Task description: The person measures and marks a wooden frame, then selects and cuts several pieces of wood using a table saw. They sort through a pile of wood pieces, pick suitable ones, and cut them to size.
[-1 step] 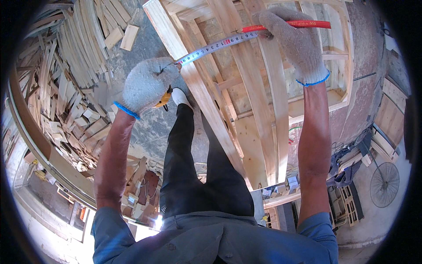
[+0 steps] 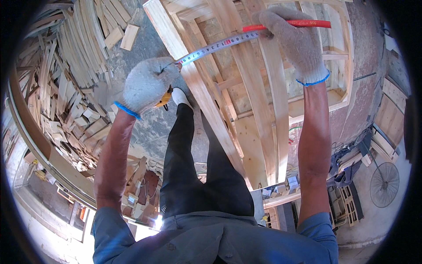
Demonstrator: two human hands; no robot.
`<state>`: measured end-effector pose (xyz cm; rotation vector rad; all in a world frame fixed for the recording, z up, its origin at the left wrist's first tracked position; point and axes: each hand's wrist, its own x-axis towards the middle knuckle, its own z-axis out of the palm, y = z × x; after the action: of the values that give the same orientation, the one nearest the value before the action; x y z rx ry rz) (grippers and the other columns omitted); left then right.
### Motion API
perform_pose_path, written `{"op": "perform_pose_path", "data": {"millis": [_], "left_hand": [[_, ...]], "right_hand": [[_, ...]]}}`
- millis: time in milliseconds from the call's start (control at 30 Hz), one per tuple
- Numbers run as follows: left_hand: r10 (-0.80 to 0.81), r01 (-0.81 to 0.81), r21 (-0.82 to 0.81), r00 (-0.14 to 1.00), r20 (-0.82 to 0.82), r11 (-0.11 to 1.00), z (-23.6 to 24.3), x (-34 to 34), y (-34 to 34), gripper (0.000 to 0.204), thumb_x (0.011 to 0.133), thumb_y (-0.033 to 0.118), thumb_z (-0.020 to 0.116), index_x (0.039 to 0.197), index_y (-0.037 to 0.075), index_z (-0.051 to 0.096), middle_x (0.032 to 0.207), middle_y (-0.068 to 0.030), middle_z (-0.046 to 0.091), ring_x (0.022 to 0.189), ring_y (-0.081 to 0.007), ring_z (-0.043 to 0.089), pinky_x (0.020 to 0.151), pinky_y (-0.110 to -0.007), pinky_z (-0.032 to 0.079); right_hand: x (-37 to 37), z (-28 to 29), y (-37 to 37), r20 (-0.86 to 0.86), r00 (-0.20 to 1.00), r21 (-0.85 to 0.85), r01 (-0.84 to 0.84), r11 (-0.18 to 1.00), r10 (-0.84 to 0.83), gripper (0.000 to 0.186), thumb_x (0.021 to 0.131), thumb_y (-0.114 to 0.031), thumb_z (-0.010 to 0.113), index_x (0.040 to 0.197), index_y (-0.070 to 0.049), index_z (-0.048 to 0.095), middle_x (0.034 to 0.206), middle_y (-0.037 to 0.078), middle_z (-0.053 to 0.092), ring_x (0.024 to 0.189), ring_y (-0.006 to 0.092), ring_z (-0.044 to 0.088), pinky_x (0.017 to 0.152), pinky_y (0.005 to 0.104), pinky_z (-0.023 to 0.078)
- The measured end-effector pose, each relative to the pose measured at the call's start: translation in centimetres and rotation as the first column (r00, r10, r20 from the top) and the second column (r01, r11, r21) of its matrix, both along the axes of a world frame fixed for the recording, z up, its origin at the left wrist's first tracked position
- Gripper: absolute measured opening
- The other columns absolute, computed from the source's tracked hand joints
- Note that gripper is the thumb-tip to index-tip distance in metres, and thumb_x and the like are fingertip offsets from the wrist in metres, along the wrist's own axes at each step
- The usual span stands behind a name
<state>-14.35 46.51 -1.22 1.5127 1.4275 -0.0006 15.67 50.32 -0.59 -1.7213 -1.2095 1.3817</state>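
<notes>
Tape measure top centre, left hand clutching it, right hand pinching red pencil, loose grip could shift it tbh

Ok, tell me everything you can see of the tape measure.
The tape measure has a pale, metal-looking blade with dark markings and small red patches. It is drawn out, slanting up and rightward across the wooden strips. The gloved left hand holds its lower-left end, and part of a yellow-and-dark case shows beneath that hand. The other end reaches the gloved right hand. Where blade meets case is hidden.
</notes>
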Motion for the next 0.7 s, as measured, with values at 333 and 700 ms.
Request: {"op": "perform_pose_path", "data": {"millis": [333, 700], "left_hand": [[-0.058, 0.062, -0.109, 0.998, 0.040, 0.992, 1.5, 0.8, -1.5, 0.026, 0.096, 0.026, 0.061, 0.086, 0.003, 0.068, 0.067, -0.0083, 0.058, 0.061, -0.0190, 0.059, 0.059, -0.035, 0.047], [-0.228, 0.226, -0.174, 0.974, 0.008, 0.958, 1.3, 2.1, -6.2, 0.031, 0.095, 0.034, 0.057, 0.090, 0.007, 0.072, 0.077, -0.0135, 0.069, 0.074, -0.0324, 0.069, 0.066, -0.041, 0.054]], "right_hand": [[1.3, -1.5, -0.8, 0.044, 0.991, 0.139, -0.135, 0.981, 0.130, 0.017, 0.097, -0.011, 0.061, 0.103, -0.002, 0.074, 0.087, 0.002, 0.071, 0.077, 0.0098, 0.066, 0.068, 0.0249, 0.054], [0.7, -2.1, -0.7, -0.093, 0.995, 0.234, -0.025, 0.972, 0.048, 0.022, 0.092, -0.021, 0.070, 0.097, -0.001, 0.076, 0.083, 0.005, 0.072, 0.078, 0.0111, 0.069, 0.070, 0.0240, 0.057]]}}
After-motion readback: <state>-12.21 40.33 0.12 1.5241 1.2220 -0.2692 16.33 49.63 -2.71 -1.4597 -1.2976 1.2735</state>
